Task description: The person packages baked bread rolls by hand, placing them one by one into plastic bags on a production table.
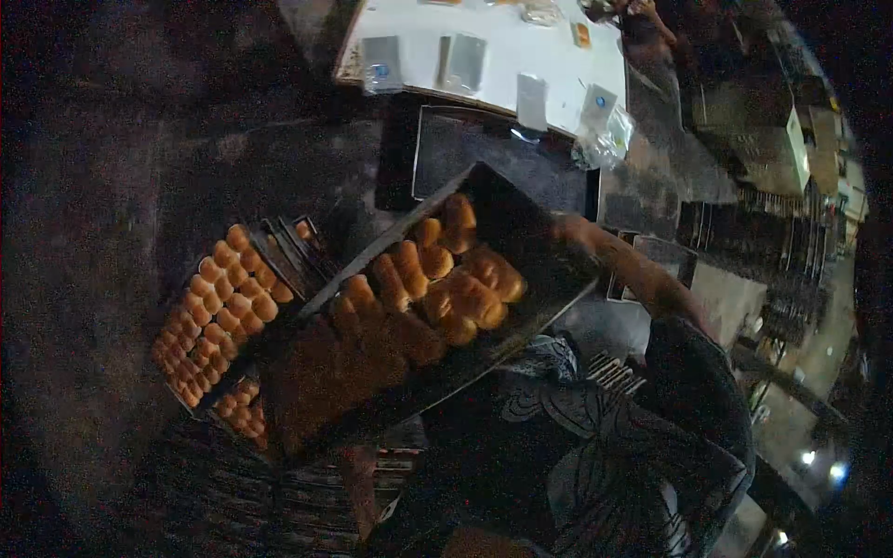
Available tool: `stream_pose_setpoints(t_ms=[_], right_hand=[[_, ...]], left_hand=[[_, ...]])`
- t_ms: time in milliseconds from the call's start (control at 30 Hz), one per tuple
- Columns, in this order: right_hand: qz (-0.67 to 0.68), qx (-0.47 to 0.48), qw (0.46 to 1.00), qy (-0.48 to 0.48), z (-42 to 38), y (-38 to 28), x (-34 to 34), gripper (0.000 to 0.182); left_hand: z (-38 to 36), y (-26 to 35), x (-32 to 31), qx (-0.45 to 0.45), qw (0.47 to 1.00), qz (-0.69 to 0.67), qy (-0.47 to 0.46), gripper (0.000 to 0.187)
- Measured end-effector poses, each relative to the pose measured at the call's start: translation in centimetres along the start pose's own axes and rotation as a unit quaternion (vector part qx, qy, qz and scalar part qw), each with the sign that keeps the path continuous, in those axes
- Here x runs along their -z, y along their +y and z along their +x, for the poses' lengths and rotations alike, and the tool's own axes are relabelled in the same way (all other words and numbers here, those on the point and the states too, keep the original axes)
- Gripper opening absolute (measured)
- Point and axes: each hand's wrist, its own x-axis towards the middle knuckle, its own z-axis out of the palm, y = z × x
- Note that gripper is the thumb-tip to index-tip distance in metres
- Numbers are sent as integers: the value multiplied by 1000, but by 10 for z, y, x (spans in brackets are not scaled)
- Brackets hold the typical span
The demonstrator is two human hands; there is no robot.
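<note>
Over at one end, the right hand grips a dark tray part-filled with browned buns; the left is hidden, so I cannot tell its state. Alongside sit more buns; beyond, a white surface carries plastic bags.

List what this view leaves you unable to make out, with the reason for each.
All in the head view:
Left hand: hidden by the baking tray.
Fingers of the right hand: too dark and blurred to separate.
Bread rolls at the tray's shadowed end: too dark to count.
Print on the plastic bags: too small to read.
</note>
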Motion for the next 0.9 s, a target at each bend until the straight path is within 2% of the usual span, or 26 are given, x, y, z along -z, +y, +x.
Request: stream_pose_setpoints(t_ms=[133, 167, 233, 400, 467, 500, 533, 600, 633, 667, 700, 733, 800, 867, 900], right_hand=[[92, 4, 996, -6, -92, 76, 25, 27], [102, 6, 995, 2, -101, 116, 17, 27], [83, -29, 994, 58, -128, 154, 4, 23], [130, -101, 986, 23, -180, 239, 27, 20], [129, -162, 978, 13, -247, 180, 21, 19], [128, -166, 978, 17, -255, 180, 25, 19], [188, -180, 965, 15, -266, 180, 25, 19], [319, -204, 925, 4, -290, 183, 15, 20], [391, -212, 896, -3, -298, 184, -3, 20], [451, -207, 868, 3, -304, 193, -18, 21], [448, -206, 870, 17, -312, 198, -27, 21], [511, -154, 846, 24, -316, 213, -42, 25], [450, -86, 888, 33, -320, 187, -24, 31], [308, 13, 949, 63, -318, 136, 7, 36], [298, 43, 950, 81, -308, 132, 16, 39]], left_hand=[[15, 68, -3, -58, 995, 71, -29, 19], [18, 88, -3, -71, 993, 86, -33, 19], [20, 115, 9, -109, 986, 116, -43, 18], [57, 219, 25, -283, 930, 233, -36, 18], [65, 226, 58, -323, 908, 263, -52, 17], [76, 251, 67, -297, 906, 289, -83, 18], [86, 277, 77, -272, 902, 315, -115, 19], [83, 322, 97, -405, 888, 217, 1, 29], [89, 329, 102, -407, 885, 227, -7, 29], [91, 333, 94, -449, 877, 172, 23, 38], [99, 336, 93, -490, 864, 106, 47, 47], [112, 341, 86, -494, 862, 104, 49, 47], [140, 348, 74, -471, 856, 209, 51, 59], [155, 348, 61, -481, 857, 180, 52, 59], [174, 356, 53, -491, 855, 158, 58, 59]])
